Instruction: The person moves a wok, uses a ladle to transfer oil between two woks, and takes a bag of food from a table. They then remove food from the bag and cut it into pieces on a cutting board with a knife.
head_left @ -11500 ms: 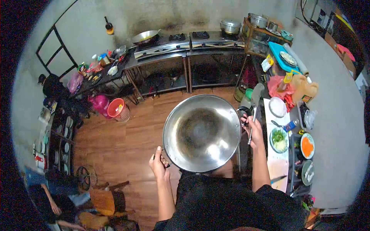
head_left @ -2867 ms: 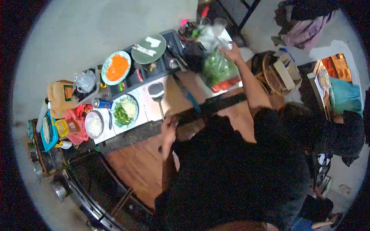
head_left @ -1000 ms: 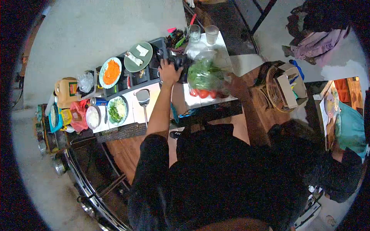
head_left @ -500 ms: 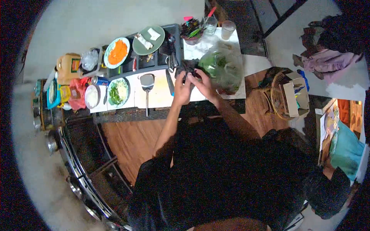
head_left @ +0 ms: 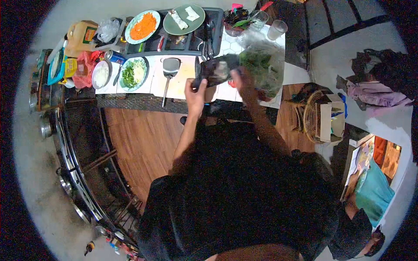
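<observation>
Head view: black bag (head_left: 213, 74), crumpled, with a pale patch showing at its middle, at the near part of the surface (head_left: 153, 71); cannot tell whether it is lifted or resting there. Left hand (head_left: 196, 92) grips its lower left edge, thumb uppermost, fingers closed in. Right hand (head_left: 244, 82) at its right end, touching, but shadowed and blurred; cannot tell how far those fingers close. Red tomato (head_left: 232, 82) just beside the right hand, partly hidden. Clear bag (head_left: 263, 69) of leafy greens directly to the right, bulky, upper part bunched. Spatula (head_left: 171, 66) left of the black bag, blade away from the person, handle pointing to the near edge. Farther left, bowl (head_left: 134, 74) of chopped greens and pale bits; next to it a bowl (head_left: 101, 75) of white contents; blue can (head_left: 115, 57) just behind these two. Red plastic bag (head_left: 86, 71) at the left, large jug (head_left: 79, 38) behind it. Toward the back, dark divided tray (head_left: 219, 26); on it a plate (head_left: 143, 27) of orange shreds and a green plate (head_left: 184, 21) bearing two white pieces. Back right, two glasses (head_left: 277, 29), near each other. Beyond the surface, right: wicker basket (head_left: 311, 117) holding an open carton. Wood floor (head_left: 135, 139) below, left. Another person (head_left: 355, 228) at lower right, well apart.
</observation>
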Tool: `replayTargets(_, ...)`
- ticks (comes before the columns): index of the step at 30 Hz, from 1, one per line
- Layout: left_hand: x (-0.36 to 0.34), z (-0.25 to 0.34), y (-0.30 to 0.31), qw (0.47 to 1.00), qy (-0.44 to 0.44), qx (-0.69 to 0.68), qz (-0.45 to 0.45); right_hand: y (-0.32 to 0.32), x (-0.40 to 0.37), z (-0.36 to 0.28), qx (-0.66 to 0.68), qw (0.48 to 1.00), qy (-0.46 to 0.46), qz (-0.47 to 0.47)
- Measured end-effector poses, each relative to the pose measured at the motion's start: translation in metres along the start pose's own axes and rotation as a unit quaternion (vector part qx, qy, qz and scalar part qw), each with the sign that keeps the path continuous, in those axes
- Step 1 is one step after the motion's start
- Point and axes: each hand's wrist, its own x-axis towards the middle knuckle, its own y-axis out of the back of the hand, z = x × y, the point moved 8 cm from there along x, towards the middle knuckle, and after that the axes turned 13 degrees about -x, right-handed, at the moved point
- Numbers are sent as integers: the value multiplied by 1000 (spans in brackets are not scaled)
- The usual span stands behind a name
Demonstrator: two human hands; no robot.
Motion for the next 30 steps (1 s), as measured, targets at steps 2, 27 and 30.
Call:
replayTargets(2,4,-10,27,998,16,-30,50,22,0,27,39,994,-100,30)
replayTargets(27,-7,10,-9,997,8,-35,-69,7,201,140,-566,821,-70,-25)
replayTargets(30,-4,0,-1,997,1,-41,-59,-20,229,231,-640,762,95,26)
